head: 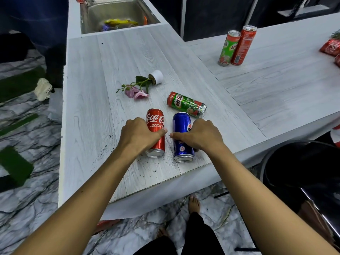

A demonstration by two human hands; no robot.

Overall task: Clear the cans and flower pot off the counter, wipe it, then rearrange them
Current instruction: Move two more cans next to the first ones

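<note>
A red Coca-Cola can [155,118] lies on its side on the white wood-grain counter [95,100], and my left hand [138,134] grips it from above. Beside it a blue Pepsi can [181,122] lies on its side, gripped by my right hand [199,135]. A green Milo can [186,104] lies tipped over just beyond them. Farther back a small white flower pot [156,76] lies on its side with pink flowers [137,92] spilled toward the left. Dark soil specks [108,144] dot the counter near my left wrist.
Two upright cans, a Milo can [229,48] and a red can [242,45], stand on the right counter wing. Red packets [330,47] lie at the far right edge. A steel sink [117,13] with items sits at the back. A black stool [301,162] stands at the lower right.
</note>
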